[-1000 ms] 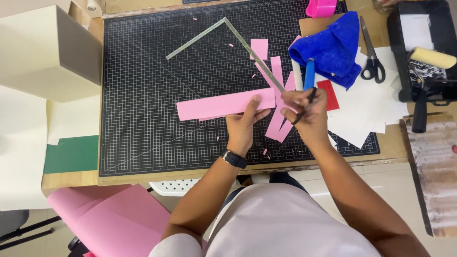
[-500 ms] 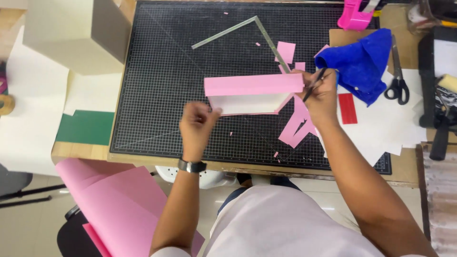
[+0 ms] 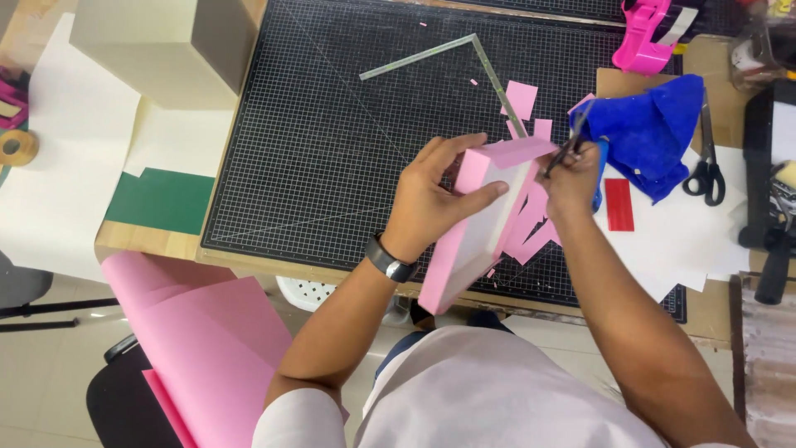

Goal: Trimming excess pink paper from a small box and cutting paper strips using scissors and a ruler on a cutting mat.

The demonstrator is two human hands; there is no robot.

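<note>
In the head view, your left hand (image 3: 431,195) grips a pink-covered box (image 3: 477,228), fingers wrapped over its upper edge and thumb along the white inner face. The box is lifted and tilted above the near edge of the black cutting mat (image 3: 332,141), its lower end reaching past the edge of the desk (image 3: 141,241) toward your body. Your right hand (image 3: 572,178) is closed around a dark-handled cutting tool (image 3: 568,149), its tip touching the box's top pink flap at the right corner.

Pink paper offcuts (image 3: 531,228) lie on the mat just beneath the box. A metal L-square ruler (image 3: 464,58) rests higher on the mat. Right of your right hand sits a crumpled blue cloth (image 3: 655,133), with scissors (image 3: 706,162) beside it and a small red piece (image 3: 618,204) on white sheets. A pink tape dispenser (image 3: 643,37) stands at the top edge. A beige box (image 3: 166,50) sits far left, a green sheet (image 3: 162,199) below it. A large pink sheet (image 3: 207,340) hangs beside your lap.
</note>
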